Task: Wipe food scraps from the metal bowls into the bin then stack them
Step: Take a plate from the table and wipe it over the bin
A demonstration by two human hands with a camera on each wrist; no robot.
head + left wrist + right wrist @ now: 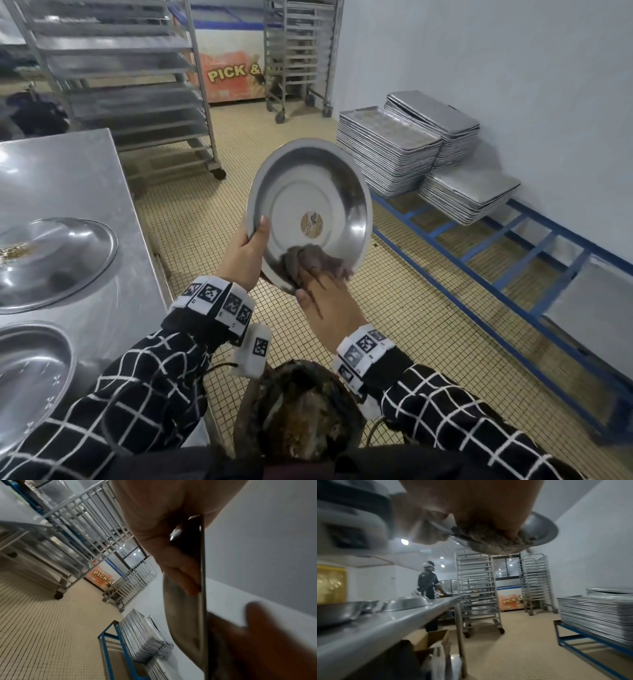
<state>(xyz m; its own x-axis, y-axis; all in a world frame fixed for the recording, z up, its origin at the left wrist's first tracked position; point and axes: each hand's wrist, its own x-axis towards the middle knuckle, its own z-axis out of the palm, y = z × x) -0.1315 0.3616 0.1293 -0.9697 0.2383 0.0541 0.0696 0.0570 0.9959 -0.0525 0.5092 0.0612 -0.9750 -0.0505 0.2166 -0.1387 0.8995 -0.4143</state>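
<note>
Below my wrists sits the bin (301, 411), one bowl (310, 212) tilted above it. My left hand (245, 253) grips its rim; my right hand (325, 298) presses a rag (305, 262) inside. Two more bowls (54, 260) rest on the table (78, 164); three tray stacks (387, 154) stand right.

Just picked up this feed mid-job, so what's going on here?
A person is cleaning a metal bowl held tilted above the bin. The left hand grips the bowl's rim while the right hand presses a grey cloth against its lower inside. Two more bowls wait on the steel table.
</note>
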